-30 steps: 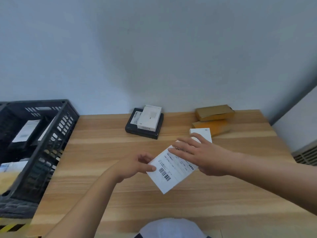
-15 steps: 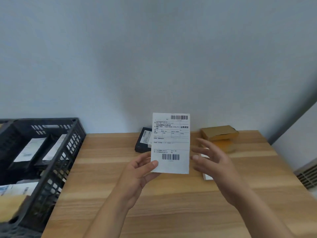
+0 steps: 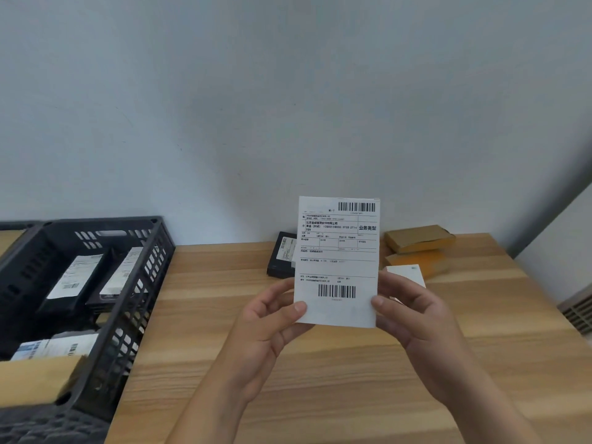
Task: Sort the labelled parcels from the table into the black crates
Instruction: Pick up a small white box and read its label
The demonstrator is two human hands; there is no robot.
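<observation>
While upright (barcoded), parcel (image 3: 338, 261) between hands.

In front of me is a pale grey wall (image 3: 288, 107) (plain, with few small marks). At the far right I see a slatted vent grille (image 3: 578, 312), low beside a white side wall (image 3: 563, 238).

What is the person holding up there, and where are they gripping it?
A white labelled parcel, pinched at its bottom corners: left hand and right hand.
</observation>
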